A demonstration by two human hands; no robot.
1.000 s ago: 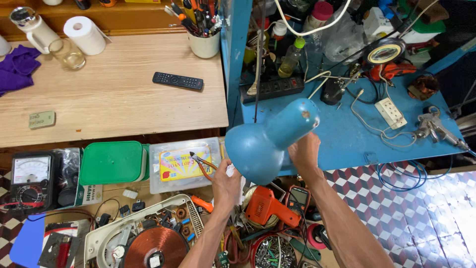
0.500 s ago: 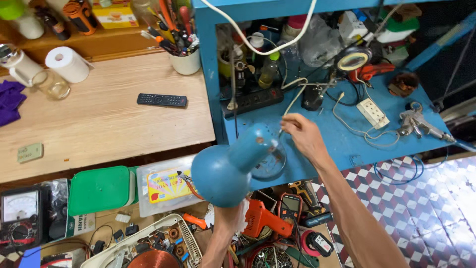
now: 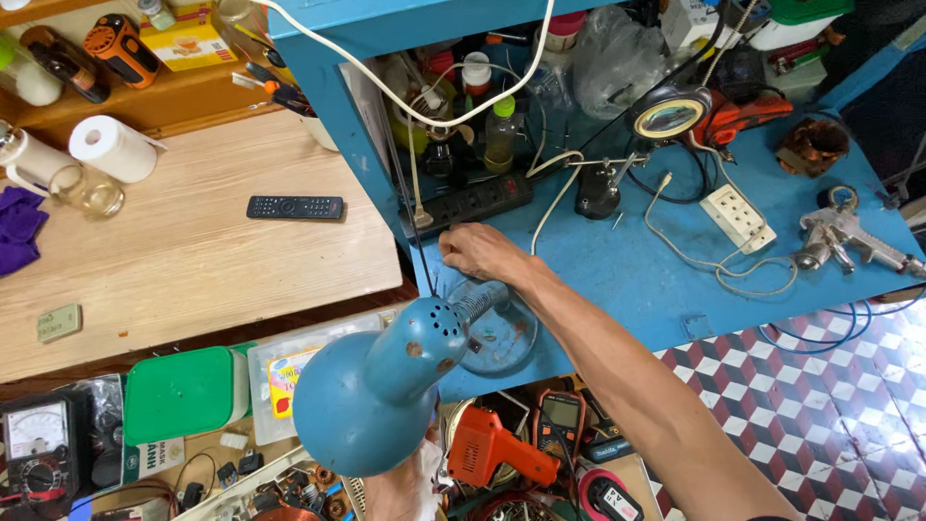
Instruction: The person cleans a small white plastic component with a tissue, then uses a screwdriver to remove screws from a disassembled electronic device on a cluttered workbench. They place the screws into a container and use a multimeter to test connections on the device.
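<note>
A blue desk lamp has its shade point(image 3: 371, 396) tilted toward me, and a ribbed metal neck point(image 3: 479, 302) joins it to a round base point(image 3: 502, 338) on the blue bench point(image 3: 627, 280). My left hand point(image 3: 400, 490) is mostly hidden under the shade and grips its lower rim, with a bit of white material beside it. My right hand point(image 3: 482, 253) reaches across the bench, fingers closed on a thin dark cord point(image 3: 424, 259) just in front of the black power strip point(image 3: 473, 203).
On the bench are a white socket block point(image 3: 738, 217), a magnifier on a stand point(image 3: 666, 114), a spray gun point(image 3: 844, 241) and bottles. The wooden table point(image 3: 193, 270) holds a remote point(image 3: 294, 206), a paper roll and a jar. Below lie a green box point(image 3: 178, 394), an orange tool point(image 3: 492, 449) and meters.
My right hand has moved from the lamp's neck out to the power strip. The lamp shade has dropped lower and closer to me, and my left hand stays under it.
</note>
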